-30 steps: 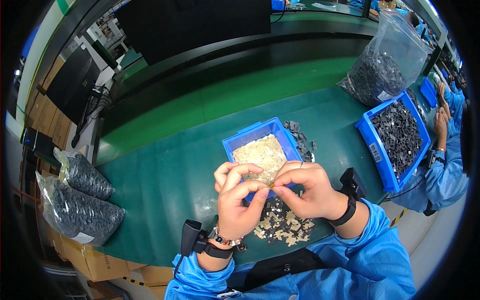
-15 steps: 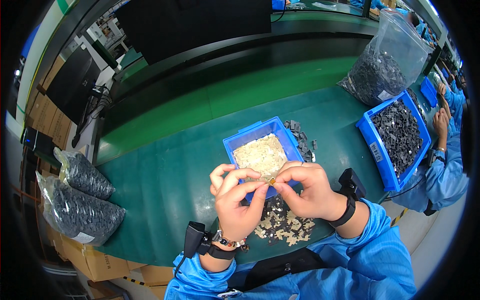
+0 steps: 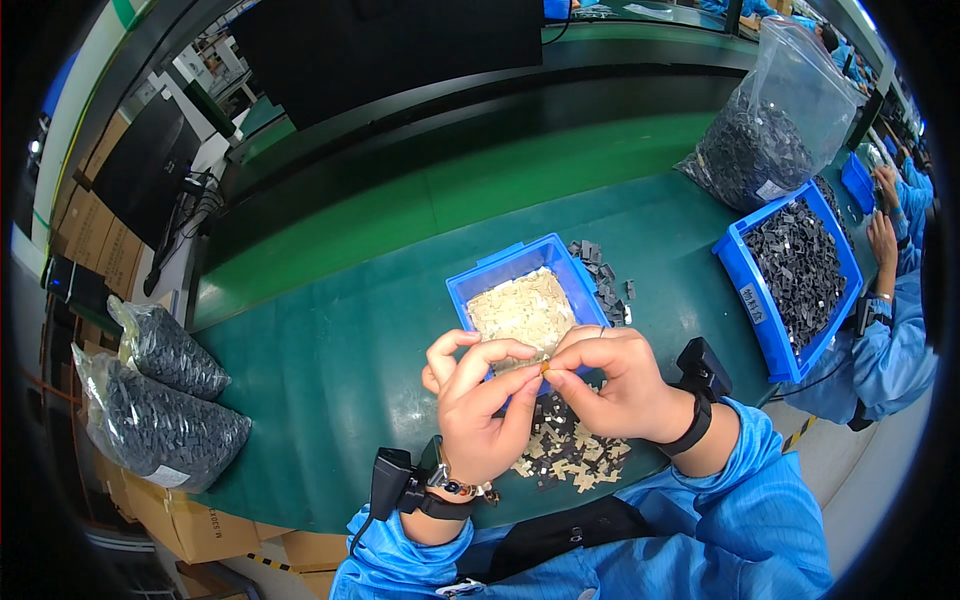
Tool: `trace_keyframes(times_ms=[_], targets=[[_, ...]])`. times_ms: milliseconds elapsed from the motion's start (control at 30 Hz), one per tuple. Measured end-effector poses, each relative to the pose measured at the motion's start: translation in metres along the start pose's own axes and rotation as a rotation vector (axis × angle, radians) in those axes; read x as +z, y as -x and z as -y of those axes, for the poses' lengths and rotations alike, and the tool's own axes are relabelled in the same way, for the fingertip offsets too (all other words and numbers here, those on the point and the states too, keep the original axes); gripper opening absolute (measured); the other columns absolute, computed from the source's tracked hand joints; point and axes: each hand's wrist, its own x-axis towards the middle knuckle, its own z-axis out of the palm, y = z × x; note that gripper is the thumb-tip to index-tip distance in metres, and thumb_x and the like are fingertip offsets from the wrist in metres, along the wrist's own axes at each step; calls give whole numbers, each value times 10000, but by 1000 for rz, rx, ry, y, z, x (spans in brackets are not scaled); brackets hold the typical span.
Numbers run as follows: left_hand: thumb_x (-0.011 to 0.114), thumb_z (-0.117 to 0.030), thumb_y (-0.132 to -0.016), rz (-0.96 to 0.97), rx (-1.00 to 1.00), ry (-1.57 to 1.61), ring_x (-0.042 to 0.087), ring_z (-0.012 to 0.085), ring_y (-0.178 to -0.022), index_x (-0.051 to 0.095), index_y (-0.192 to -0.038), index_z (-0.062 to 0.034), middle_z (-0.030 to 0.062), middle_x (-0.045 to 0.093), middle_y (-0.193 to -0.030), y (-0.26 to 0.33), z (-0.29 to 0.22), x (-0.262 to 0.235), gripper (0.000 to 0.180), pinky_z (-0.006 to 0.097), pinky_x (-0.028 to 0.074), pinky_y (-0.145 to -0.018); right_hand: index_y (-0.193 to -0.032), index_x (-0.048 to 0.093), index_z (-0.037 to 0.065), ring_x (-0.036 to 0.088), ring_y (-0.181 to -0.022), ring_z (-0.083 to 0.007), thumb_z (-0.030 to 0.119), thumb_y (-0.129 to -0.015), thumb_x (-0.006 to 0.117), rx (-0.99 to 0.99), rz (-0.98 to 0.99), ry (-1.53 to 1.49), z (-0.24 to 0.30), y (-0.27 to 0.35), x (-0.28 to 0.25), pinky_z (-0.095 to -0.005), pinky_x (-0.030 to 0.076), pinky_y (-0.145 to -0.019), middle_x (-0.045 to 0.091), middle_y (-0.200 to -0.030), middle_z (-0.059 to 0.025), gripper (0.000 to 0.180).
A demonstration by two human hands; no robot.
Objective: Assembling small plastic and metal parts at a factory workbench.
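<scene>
My left hand (image 3: pixel 480 405) and my right hand (image 3: pixel 612 380) meet fingertip to fingertip above the near edge of a blue bin. Between the pinched thumbs and forefingers sits a tiny yellowish-brown piece (image 3: pixel 544 368), mostly covered by the fingers. Both hands are closed on it. The blue bin (image 3: pixel 500 263) beyond them holds a heap of small cream-coloured pieces (image 3: pixel 522 308). Under and in front of my hands, a loose pile of mixed cream and dark pieces (image 3: pixel 575 445) lies on the green table.
Dark grey pieces (image 3: pixel 600 275) lie against the bin's right side. Further right stand a blue bin (image 3: pixel 735 262) of dark pieces and a large clear bag (image 3: pixel 760 140). Filled bags (image 3: pixel 165 420) rest at the left edge. A co-worker's hands (image 3: pixel 882 235) are at far right.
My left fingers have shifted slightly right, tightening toward the right fingertips. Less of the small piece shows now. The co-worker's hands at the right have moved a little.
</scene>
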Motion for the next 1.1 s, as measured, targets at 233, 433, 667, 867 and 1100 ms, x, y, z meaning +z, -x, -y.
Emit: trace_keyframes(times_ms=[233, 433, 667, 867, 1100], targets=[[723, -49, -766, 5, -14, -21, 457, 295, -1068, 717, -800, -83, 49, 664, -958, -2, -6, -4, 49, 435, 320, -967, -813, 645, -13, 649, -666, -260, -53, -781, 653, 9, 7, 25, 3, 0, -1, -321, 498, -604, 654, -731, -136, 52], [726, -61, -744, -108, -126, -153, 458, 290, -1121, 719, -786, -85, 36, 673, -996, -2, 5, -2, 49, 436, 310, -968, -799, 646, -16, 652, -655, -255, -52, -777, 655, 18, -34, 61, 3, -2, -5, -315, 501, -604, 652, -728, -137, 43], [761, -82, -692, -50, -158, -333, 460, 282, -1153, 736, -749, -140, -14, 680, -1027, -4, 2, -1, 85, 426, 286, -940, -800, 653, -20, 646, -619, -233, -54, -767, 672, -11, -84, 118, 6, -3, -7, -298, 496, -570, 640, -693, -130, 51], [753, -72, -668, -20, -221, -249, 463, 293, -1144, 726, -732, -130, 2, 675, -1049, -4, 6, 1, 90, 431, 312, -972, -798, 654, -13, 631, -608, -245, -62, -751, 672, -47, -122, 152, 1, -2, -6, -313, 493, -564, 629, -684, -116, 70], [756, -150, -717, 67, -138, -16, 429, 295, -1162, 749, -793, -149, -11, 664, -1112, -2, 5, -5, 76, 446, 285, -958, -814, 672, 33, 609, -654, -248, 2, -691, 724, -299, -67, 498, -3, -2, -6, -355, 485, -589, 616, -748, -60, 137]])
